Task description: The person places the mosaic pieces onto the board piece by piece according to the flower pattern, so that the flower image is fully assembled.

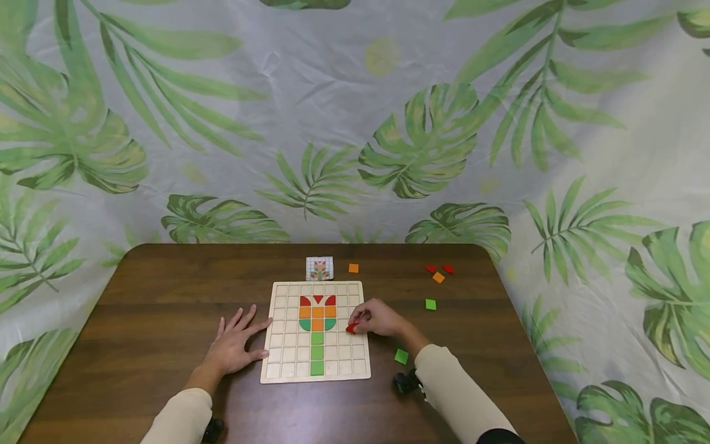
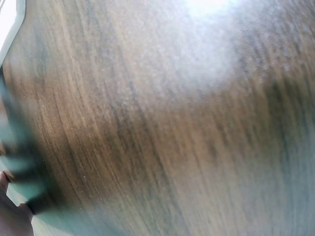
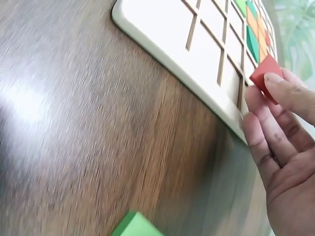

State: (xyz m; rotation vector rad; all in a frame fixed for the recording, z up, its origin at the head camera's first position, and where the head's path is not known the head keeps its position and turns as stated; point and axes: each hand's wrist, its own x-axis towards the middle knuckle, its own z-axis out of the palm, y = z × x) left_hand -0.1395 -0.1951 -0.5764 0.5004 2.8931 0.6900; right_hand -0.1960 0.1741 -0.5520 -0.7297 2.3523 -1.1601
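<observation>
A wooden grid board (image 1: 288,354) lies on the table with coloured tiles set in its cells as a flower: red on top, orange squares (image 1: 317,312) in the middle, dark green curved pieces beside them, light green squares (image 1: 317,353) as a stem. My right hand (image 1: 378,317) is over the board's right side, pinching a red tile (image 3: 267,76) between thumb and fingers. The right wrist view shows that tile's pointed corner. My left hand (image 1: 235,342) rests spread at the board's left edge, fingers extended, with thumb and a fingertip at the rim.
A small printed pattern card (image 1: 319,269) lies behind the board, with an orange square tile (image 1: 353,268) beside it. To the right are two red triangles (image 1: 448,269), another orange tile (image 1: 439,277) and two light green tiles (image 1: 402,356) on the brown table (image 1: 166,296). A leaf-print curtain hangs behind.
</observation>
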